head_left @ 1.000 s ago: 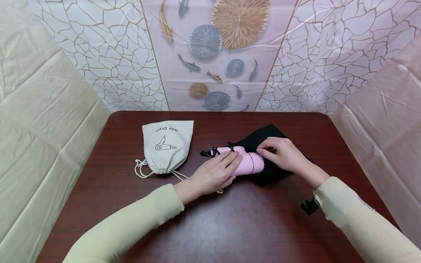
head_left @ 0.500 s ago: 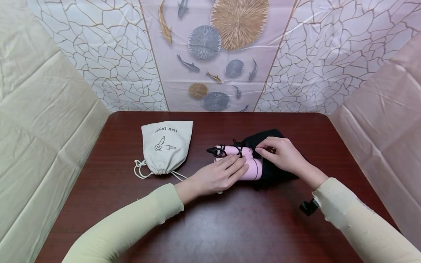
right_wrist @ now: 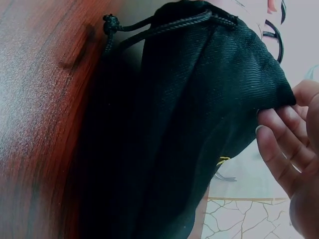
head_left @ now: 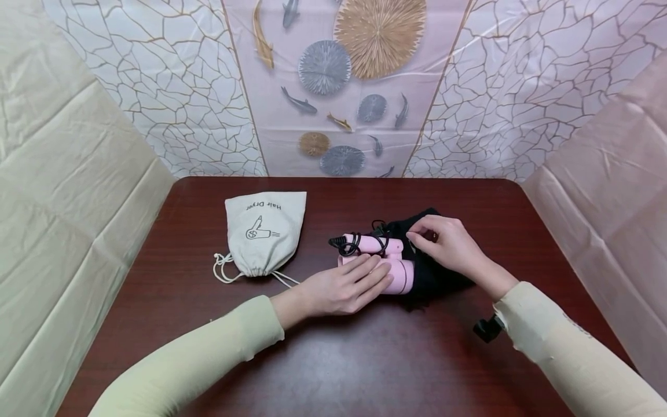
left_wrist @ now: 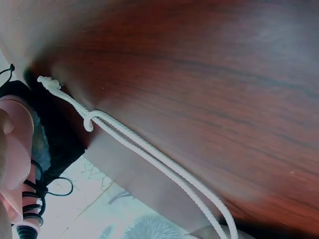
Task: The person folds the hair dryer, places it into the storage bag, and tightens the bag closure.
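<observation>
A pink folding hair dryer [head_left: 402, 274] lies at the mouth of a black drawstring bag [head_left: 443, 277], its black cord [head_left: 354, 245] wound around the folded handle. Across the barrel lies my left hand [head_left: 339, 288], fingers over the top and gripping it. In the left wrist view the barrel end of the dryer [left_wrist: 20, 117] points into the dark mouth of the bag. My right hand [head_left: 447, 242] pinches the rim of the black bag between thumb and fingertips. The right wrist view shows these fingers [right_wrist: 279, 149] at the raised edge of the cloth.
A cream drawstring bag [head_left: 268, 231] printed "Hair Dryer" lies to the left on the brown table [head_left: 333, 359]. Its white cords [left_wrist: 149, 149] trail toward my left hand. Patterned cloth [head_left: 341, 87] hangs behind the table's far edge, with pale side walls.
The dryer has turned and slid slightly toward me, and its handle and wound cord now show more. My left hand moved with it. The right hand stays nearly still at the bag.
</observation>
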The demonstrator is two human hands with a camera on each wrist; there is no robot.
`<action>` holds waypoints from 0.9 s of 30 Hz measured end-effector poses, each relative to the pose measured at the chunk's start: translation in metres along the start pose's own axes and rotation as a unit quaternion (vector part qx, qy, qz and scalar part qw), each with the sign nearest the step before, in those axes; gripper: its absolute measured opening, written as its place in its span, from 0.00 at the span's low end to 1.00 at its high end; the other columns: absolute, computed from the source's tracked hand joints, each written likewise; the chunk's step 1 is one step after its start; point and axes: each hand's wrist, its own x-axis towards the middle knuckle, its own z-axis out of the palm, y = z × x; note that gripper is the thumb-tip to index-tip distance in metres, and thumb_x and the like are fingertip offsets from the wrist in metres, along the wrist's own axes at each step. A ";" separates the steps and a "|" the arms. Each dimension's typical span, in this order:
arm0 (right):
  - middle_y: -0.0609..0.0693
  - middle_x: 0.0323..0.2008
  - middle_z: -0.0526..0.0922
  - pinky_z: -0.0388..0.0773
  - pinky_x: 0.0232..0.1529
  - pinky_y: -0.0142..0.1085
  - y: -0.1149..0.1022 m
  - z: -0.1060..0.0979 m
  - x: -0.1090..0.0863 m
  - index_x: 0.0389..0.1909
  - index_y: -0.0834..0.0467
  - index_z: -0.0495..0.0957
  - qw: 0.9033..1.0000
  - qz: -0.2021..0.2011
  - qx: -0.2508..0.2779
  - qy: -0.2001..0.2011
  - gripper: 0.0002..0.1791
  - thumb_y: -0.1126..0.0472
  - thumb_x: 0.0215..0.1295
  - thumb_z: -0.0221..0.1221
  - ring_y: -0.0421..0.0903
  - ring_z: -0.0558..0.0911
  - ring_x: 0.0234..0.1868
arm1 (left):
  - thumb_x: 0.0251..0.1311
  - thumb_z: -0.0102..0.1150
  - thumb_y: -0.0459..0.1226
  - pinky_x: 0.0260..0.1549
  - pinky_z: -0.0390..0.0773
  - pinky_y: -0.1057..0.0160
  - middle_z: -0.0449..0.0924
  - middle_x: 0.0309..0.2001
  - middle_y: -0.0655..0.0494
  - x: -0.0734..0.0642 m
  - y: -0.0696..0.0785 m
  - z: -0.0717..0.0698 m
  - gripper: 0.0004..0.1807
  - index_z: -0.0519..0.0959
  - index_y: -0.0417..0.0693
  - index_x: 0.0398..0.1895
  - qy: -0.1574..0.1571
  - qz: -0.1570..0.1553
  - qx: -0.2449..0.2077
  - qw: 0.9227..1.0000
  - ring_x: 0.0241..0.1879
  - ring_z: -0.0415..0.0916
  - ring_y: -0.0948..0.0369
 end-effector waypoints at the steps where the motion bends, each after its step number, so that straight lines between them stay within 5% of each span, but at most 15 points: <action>1: 0.44 0.31 0.87 0.82 0.32 0.39 0.000 0.001 0.000 0.36 0.55 0.89 1.000 0.002 -0.001 0.002 0.06 0.70 0.64 0.71 0.39 0.82 0.31 | 0.79 0.45 0.36 0.63 0.82 0.49 0.83 0.63 0.39 -0.001 0.000 0.000 0.21 0.82 0.38 0.64 0.007 0.005 0.005 1.000 0.61 0.83 0.45; 5: 0.44 0.30 0.87 0.81 0.32 0.35 -0.002 0.002 0.002 0.34 0.56 0.88 1.000 0.008 0.000 0.008 0.05 0.70 0.64 0.71 0.38 0.81 0.30 | 0.79 0.43 0.36 0.60 0.84 0.50 0.83 0.62 0.40 -0.004 0.001 -0.002 0.21 0.83 0.40 0.63 0.019 0.024 0.016 0.999 0.59 0.84 0.44; 9: 0.44 0.29 0.86 0.78 0.32 0.28 -0.003 0.004 0.004 0.33 0.56 0.87 1.000 0.012 0.005 0.011 0.06 0.70 0.65 0.70 0.37 0.80 0.29 | 0.79 0.43 0.37 0.63 0.82 0.49 0.82 0.64 0.40 -0.009 0.003 -0.004 0.22 0.82 0.39 0.65 -0.003 0.023 0.007 1.000 0.61 0.83 0.44; 17: 0.42 0.28 0.83 0.76 0.28 0.24 -0.004 0.003 0.002 0.33 0.54 0.86 0.999 0.025 0.023 0.011 0.08 0.70 0.67 0.69 0.35 0.78 0.22 | 0.82 0.39 0.38 0.68 0.78 0.49 0.79 0.67 0.37 -0.030 -0.001 -0.018 0.24 0.78 0.36 0.68 -0.056 -0.056 -0.063 0.995 0.66 0.79 0.45; 27: 0.45 0.29 0.84 0.78 0.24 0.26 -0.005 0.005 0.006 0.35 0.55 0.87 0.998 0.039 0.041 -0.006 0.06 0.69 0.69 0.69 0.35 0.80 0.21 | 0.83 0.39 0.35 0.68 0.78 0.49 0.79 0.66 0.35 -0.042 0.001 -0.037 0.22 0.79 0.33 0.66 -0.035 -0.080 -0.080 0.993 0.64 0.80 0.44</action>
